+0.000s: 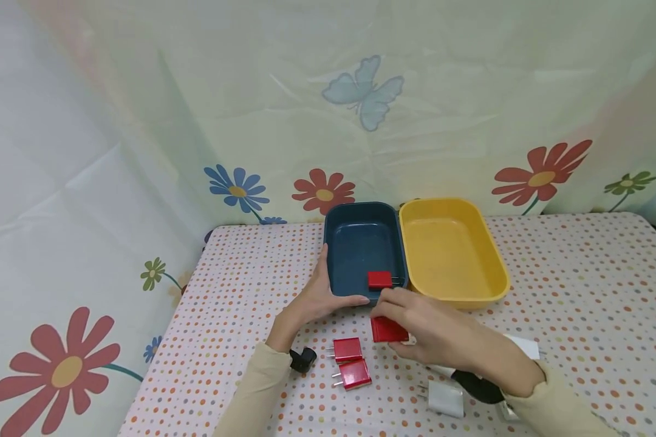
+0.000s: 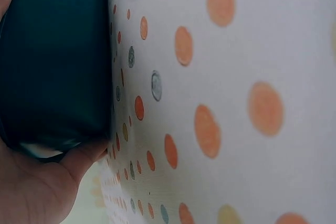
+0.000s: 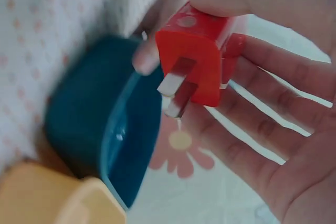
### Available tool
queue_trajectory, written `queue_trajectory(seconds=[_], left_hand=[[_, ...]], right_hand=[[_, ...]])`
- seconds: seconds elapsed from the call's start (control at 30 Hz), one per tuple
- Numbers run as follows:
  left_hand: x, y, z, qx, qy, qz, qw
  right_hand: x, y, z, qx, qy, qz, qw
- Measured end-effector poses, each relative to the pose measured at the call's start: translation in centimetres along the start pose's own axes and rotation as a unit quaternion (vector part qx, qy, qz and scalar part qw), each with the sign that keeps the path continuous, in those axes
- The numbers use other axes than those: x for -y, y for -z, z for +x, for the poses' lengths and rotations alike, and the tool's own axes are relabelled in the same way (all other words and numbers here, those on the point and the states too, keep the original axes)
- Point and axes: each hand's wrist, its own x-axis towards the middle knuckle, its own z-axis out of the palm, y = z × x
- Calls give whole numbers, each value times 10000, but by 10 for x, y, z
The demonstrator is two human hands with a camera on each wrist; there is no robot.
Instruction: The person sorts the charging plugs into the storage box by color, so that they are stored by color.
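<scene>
My right hand (image 1: 432,328) pinches a red charger plug (image 1: 388,329) just in front of the dark blue tray (image 1: 339,243). In the right wrist view, the red plug's two metal prongs point away from the palm; more red shows behind it, and I cannot tell whether that is a second plug. My left hand (image 1: 319,297) grips the tray's near left corner, thumb along the front wall and fingers along the left side. Inside the tray lies another red plug (image 1: 379,280). Two red plugs, one left (image 1: 347,350) and one nearer (image 1: 355,374), lie on the table.
A yellow tray (image 1: 454,249) stands against the blue tray's right side. White plugs, such as one (image 1: 445,399) near the right forearm, lie partly hidden under that arm. A dotted cloth (image 1: 240,285) covers the table; a flowered curtain (image 1: 273,121) hangs behind it.
</scene>
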Motion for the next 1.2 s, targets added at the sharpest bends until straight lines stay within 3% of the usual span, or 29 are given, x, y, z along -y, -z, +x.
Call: queue_trajectory(seconds=[0.17,0.43,0.63,0.9,1.2], left_hand=[[0,1,0,64,-53,-20,10000],[3,2,2,108,-111,-57,9999],[2,2,2,134,-138,-55,9998],[1,3,1,155,-57,-74,9998],[3,2,2,165,-105,-95,9998]], right_hand=[[-20,20,18,-603,210,-118,9979],[-50,35,55,-446,-157,-166,9987],[-71,28,75,-314,-388,-35,9987],[-105,13,90,-734,-475,450,9952],[-111,-2,99,-330,-1065,526,9924]])
